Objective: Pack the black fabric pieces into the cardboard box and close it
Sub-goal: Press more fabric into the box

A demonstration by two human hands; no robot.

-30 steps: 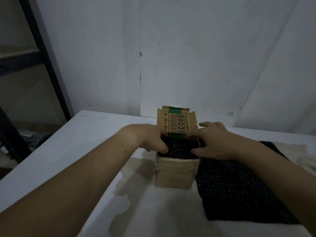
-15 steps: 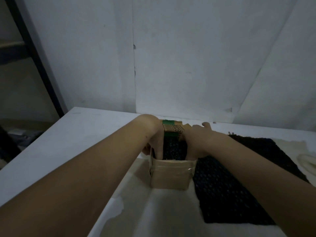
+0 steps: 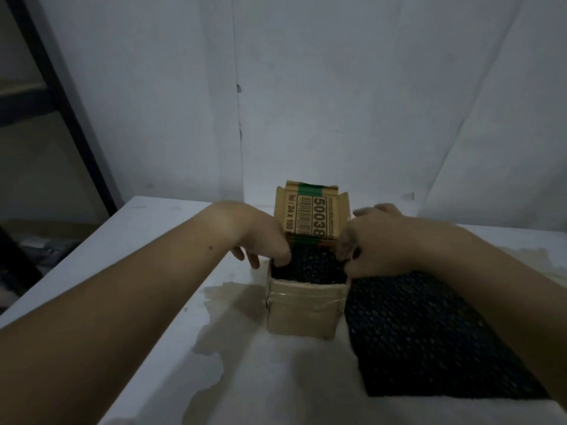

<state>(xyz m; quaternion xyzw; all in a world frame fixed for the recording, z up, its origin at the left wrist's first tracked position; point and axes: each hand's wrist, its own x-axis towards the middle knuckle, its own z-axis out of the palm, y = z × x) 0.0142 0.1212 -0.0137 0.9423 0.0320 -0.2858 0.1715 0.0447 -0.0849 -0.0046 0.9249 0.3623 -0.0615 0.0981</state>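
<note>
A small cardboard box (image 3: 302, 314) stands on the white table (image 3: 153, 271). Its printed lid flap (image 3: 313, 217) is upright at the back. Black mesh fabric (image 3: 310, 268) fills the box to the rim. My left hand (image 3: 260, 240) straddles the box's left wall, with the thumb on the fabric inside and the fingers curled outside. My right hand (image 3: 377, 243) does the same at the right wall, its curled thumb at the fabric's right edge. More black fabric (image 3: 429, 342) lies flat on the table right of the box, partly under my right forearm.
A white wall stands close behind the table. At the far left a dark metal rack (image 3: 55, 96) stands beyond the table's left edge. Worn beige patches (image 3: 221, 326) mark the tabletop left of the box. A pale object shows at the right border.
Half a second ago both hands were pushed deep into the box, with the lid flap mostly hidden behind them. Now they sit higher at the rim and the flap stands in full view.
</note>
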